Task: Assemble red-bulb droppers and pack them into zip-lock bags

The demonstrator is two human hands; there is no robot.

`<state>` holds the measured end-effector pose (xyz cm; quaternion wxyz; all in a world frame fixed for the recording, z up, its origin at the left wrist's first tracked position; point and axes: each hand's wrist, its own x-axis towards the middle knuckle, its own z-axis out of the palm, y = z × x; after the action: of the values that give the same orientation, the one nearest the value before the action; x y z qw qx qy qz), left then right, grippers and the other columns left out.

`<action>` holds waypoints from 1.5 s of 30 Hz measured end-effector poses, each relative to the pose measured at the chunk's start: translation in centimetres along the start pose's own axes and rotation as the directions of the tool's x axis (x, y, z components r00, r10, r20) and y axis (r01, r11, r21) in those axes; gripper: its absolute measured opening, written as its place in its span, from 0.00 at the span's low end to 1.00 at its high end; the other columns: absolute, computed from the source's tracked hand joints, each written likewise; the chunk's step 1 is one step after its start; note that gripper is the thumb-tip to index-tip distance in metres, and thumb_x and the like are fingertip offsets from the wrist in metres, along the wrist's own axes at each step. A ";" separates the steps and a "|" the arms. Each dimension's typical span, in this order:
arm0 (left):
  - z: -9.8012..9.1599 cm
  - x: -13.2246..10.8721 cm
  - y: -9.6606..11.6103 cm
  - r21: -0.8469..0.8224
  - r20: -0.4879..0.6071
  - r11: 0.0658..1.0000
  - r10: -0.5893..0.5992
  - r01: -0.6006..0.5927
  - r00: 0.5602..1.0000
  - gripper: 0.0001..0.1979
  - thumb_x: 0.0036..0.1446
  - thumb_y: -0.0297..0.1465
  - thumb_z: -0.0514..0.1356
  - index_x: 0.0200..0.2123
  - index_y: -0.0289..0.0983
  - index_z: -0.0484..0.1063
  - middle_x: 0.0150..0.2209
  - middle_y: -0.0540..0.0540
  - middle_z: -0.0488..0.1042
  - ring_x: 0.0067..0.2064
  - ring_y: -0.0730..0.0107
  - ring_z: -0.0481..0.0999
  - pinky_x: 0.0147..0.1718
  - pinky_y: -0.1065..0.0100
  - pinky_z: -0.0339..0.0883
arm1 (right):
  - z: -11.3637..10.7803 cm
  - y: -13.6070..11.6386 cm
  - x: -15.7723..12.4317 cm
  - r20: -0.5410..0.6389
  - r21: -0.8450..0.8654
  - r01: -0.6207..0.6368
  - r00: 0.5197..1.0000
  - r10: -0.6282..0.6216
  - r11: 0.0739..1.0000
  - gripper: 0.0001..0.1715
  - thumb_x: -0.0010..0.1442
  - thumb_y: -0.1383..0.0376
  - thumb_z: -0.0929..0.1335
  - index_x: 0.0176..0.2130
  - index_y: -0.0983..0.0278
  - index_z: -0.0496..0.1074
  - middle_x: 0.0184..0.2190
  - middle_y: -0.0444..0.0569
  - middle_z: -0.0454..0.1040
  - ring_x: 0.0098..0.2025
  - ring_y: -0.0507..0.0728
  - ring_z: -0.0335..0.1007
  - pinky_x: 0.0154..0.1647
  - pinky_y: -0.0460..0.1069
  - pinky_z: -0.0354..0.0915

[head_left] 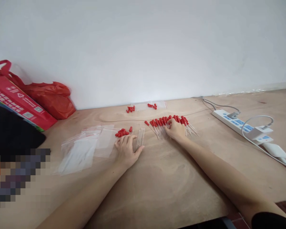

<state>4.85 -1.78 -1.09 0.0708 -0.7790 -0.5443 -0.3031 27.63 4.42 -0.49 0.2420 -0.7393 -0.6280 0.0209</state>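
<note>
My left hand (127,150) rests on the wooden table with its fingers spread. Close to its fingertips are a small pile of red rubber bulbs (122,132) and several thin clear tubes (140,136) lying side by side. Over on the right, my right hand (176,129) reaches into a row of droppers (160,122) with red bulbs and clear stems. Its thumb and fingers are closed at a dropper there, and the hand covers part of the row.
Clear zip bags (81,152) lie left of my left hand. More red bulbs (131,109) and bags (160,104) sit near the wall. A power strip (238,122) with cables and a white charger (259,133) is at right. Red bags (51,98) stand at left.
</note>
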 end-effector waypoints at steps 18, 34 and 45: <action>0.0 7.0 -4.3 0.268 0.088 0.926 -0.299 0.267 0.950 0.15 0.47 0.43 0.55 0.23 0.40 0.73 0.39 0.40 0.69 0.46 0.50 0.61 0.44 0.47 0.46 | 2.1 -9.7 -2.1 0.306 -0.030 0.206 0.934 -0.187 0.978 0.18 0.52 0.58 0.60 0.31 0.67 0.72 0.33 0.57 0.74 0.36 0.60 0.69 0.43 0.56 0.50; -0.1 7.3 -2.7 0.153 -0.005 0.976 -0.159 0.158 0.987 0.08 0.50 0.34 0.53 0.27 0.36 0.68 0.34 0.42 0.71 0.41 0.57 0.66 0.40 0.58 0.56 | 1.0 -9.4 -1.5 0.313 0.071 0.213 0.923 -0.225 0.974 0.16 0.55 0.62 0.58 0.33 0.68 0.70 0.34 0.57 0.74 0.38 0.60 0.69 0.38 0.52 0.56; -0.5 -0.5 0.8 -0.202 0.143 0.955 0.247 -0.216 0.958 0.09 0.57 0.29 0.49 0.39 0.39 0.67 0.33 0.48 0.72 0.38 0.68 0.70 0.44 0.60 0.49 | -1.2 1.8 -5.9 -0.053 0.208 0.705 0.700 -0.712 0.678 0.09 0.59 0.67 0.58 0.37 0.65 0.65 0.31 0.49 0.71 0.31 0.52 0.64 0.39 0.50 0.49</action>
<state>5.27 -2.74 -0.74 -0.0122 -0.8634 -0.4224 -0.2757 28.40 -1.67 -1.76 0.2985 -0.4080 -0.8628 0.0045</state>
